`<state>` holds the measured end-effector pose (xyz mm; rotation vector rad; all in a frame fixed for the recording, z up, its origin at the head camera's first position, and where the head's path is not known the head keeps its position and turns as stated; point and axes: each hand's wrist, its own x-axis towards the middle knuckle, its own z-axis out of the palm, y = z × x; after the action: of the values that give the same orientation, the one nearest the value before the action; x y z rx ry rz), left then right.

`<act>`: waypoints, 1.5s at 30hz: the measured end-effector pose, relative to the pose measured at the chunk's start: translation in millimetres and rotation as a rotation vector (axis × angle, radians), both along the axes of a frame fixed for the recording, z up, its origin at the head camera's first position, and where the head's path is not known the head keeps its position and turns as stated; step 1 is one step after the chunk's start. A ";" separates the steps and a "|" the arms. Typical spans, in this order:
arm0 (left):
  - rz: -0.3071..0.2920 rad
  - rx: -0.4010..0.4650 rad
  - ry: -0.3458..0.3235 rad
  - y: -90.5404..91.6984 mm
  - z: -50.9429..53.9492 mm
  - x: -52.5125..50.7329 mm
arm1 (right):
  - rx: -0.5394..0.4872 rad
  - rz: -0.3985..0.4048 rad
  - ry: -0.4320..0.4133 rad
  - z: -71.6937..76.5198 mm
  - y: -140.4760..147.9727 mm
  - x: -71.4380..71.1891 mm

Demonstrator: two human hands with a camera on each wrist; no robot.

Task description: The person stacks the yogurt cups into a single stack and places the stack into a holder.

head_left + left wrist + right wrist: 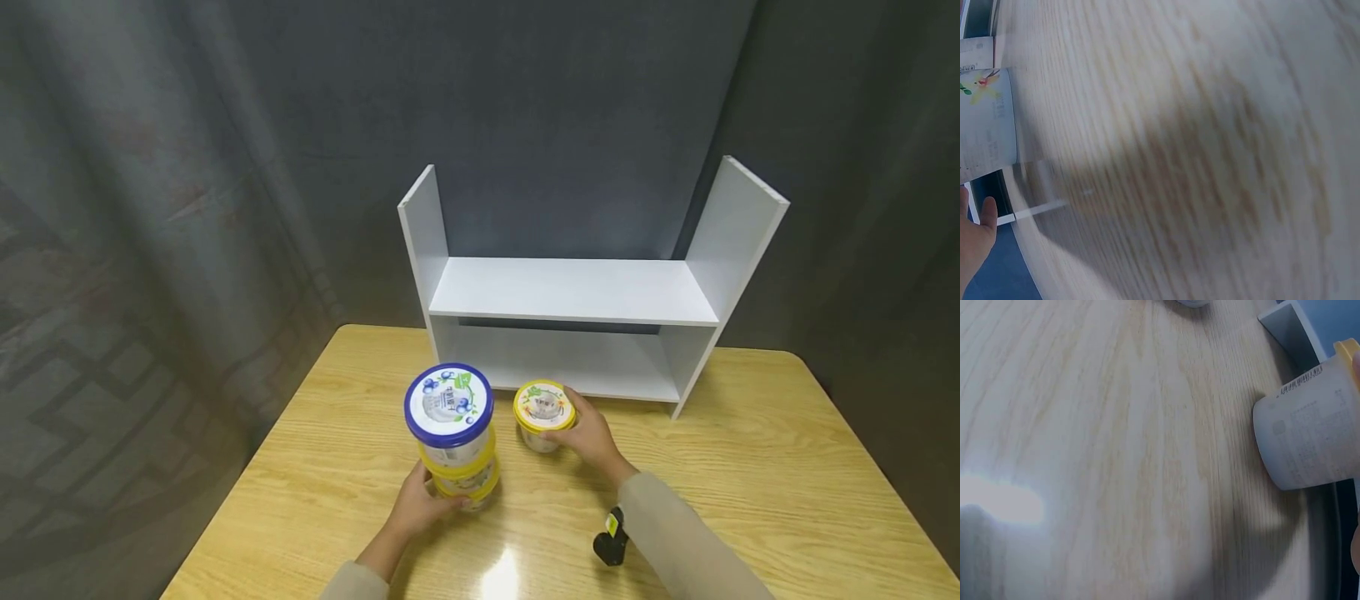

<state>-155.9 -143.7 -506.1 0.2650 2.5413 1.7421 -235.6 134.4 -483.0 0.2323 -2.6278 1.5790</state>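
My left hand (422, 505) grips low on a stack of tubs, thumb in front and fingers at the far left side. On top is a white tub with a blue lid (448, 404) printed with blueberries; yellow rims (459, 473) show beneath it. To the right of the stack, my right hand (597, 439) holds a single yellow-lidded tub (545, 414) by its right side, thumb in front. In the right wrist view, that tub's pale printed wall (1310, 425) appears tilted, with only bits of the fingers visible. A flower-printed tub (985, 128) is cut off in the left wrist view.
A white two-level shelf (573, 287) with tall side panels stands at the back of the wooden table (315, 467), just behind the tubs. A small black device (611, 540) with a yellow label is beside my right sleeve. Dark curtains (555, 108) hang behind.
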 end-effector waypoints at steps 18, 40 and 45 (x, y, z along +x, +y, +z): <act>-0.001 0.006 0.007 0.4 -0.3 1.1 | 0.025 0.007 -0.016 24.2 7.8 14.6; -0.003 0.025 -0.006 1.0 -1.2 1.1 | 0.018 0.089 0.113 102.9 -1.6 24.4; -0.006 0.034 0.003 -0.2 0.3 1.4 | 0.008 0.107 0.122 122.3 -4.3 26.5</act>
<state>-154.5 -143.9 -505.8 0.2767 2.5115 1.7860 -209.1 130.1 -360.6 0.4612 -2.5686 1.5311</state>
